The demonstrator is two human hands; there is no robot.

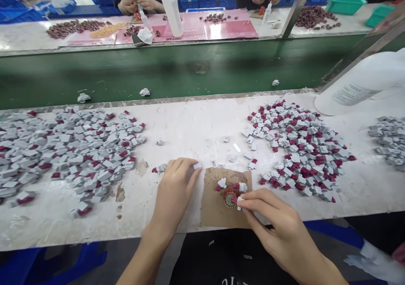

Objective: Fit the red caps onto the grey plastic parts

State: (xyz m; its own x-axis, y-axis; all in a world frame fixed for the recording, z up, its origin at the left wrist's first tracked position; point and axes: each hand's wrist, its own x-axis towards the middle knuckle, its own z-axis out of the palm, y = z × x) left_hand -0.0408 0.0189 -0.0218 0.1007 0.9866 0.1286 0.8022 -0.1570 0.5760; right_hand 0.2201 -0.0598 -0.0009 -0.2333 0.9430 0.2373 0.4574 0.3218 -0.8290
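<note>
My left hand [177, 188] pinches a small grey piece [197, 166] just left of a brown cardboard sheet [218, 215]. Between the thumb and fingers of my right hand [278, 217] is a grey-and-maroon piece [239, 203], its maroon end over a round red bottle cap [230, 197] on the cardboard. Two other grey-and-maroon pieces lie beside the cap, one [222, 184] at its upper left and another [242, 187] at its upper right. Left of my left hand, one more such piece [160, 168] rests on the white table [190, 124].
Piles of grey-and-maroon pieces lie left [91, 141] and right [297, 145]; grey pieces [390, 139] sit at far right. A large white bottle [357, 82] stands back right. Beyond the green strip [196, 71], two people's hands work near a squeeze bottle [172, 12].
</note>
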